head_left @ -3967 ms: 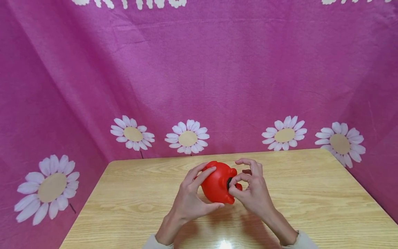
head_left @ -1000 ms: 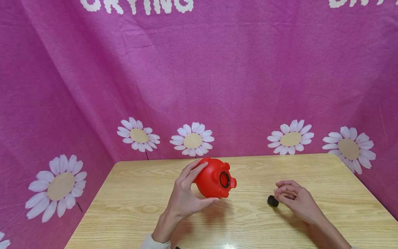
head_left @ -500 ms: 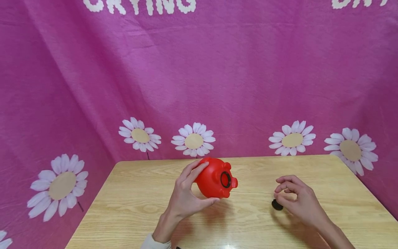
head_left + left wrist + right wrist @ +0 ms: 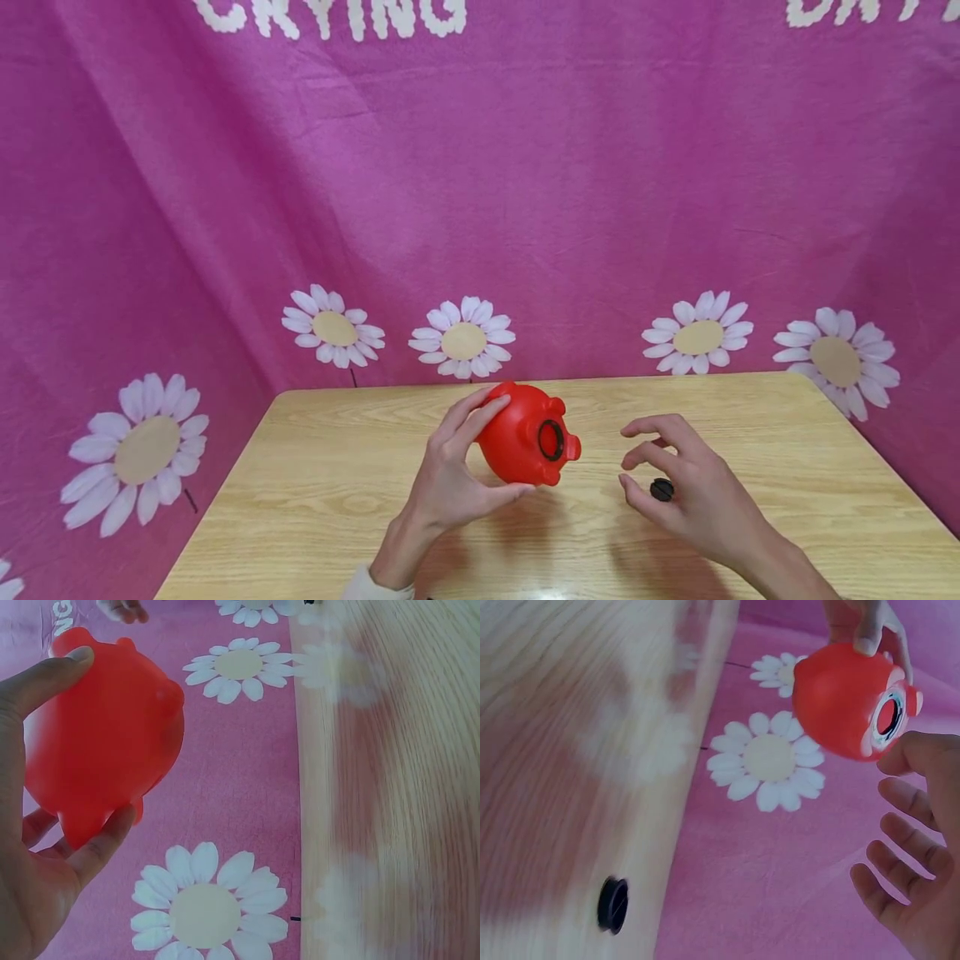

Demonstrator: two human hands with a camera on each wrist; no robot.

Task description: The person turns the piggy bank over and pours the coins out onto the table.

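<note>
The red piggy bank [image 4: 517,437] is held raised over the bench near its middle, tilted so that its feet and the black-rimmed opening [image 4: 551,440] in its underside face right. The opening is uncovered; whether anything lies inside cannot be told. The left hand [image 4: 453,479] grips the body from the left, fingers and thumb curved round it. To the right, well apart from the bank, a black plug [image 4: 613,906] rests on the bench [image 4: 322,467]. The right hand [image 4: 697,492] hangs above it, fingers loosely bent and parted, holding nothing; the right wrist view shows no contact with the plug. Assessment: unplugging appears complete. The plug is not back in the opening, and no contents are seen out on the bench. Beyond the far edge hangs a pink cloth [image 4: 525,183] with daisies.
</note>
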